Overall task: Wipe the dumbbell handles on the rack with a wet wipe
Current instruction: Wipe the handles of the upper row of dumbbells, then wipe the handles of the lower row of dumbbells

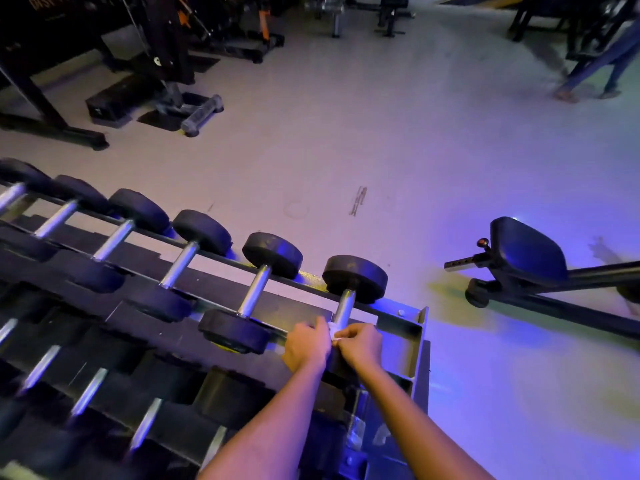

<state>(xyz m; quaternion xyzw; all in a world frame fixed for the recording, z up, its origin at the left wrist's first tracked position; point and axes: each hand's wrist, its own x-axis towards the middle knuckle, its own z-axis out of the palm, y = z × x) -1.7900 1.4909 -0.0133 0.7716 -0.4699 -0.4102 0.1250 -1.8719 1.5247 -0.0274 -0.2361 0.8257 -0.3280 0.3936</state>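
White wet wipe (333,333) is bunched round the near end of the rightmost dumbbell handle (345,306), on the top tier of the rack (414,329). I see left hand (306,345) and right hand (361,344) both pinching it, fingers curled, close together.

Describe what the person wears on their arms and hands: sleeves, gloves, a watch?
Nothing worn shows. The left forearm and right forearm are bare from the frame's bottom edge: no sleeves. The left hand and right hand have no gloves, watch or wristband. Rings: too blurred to tell.
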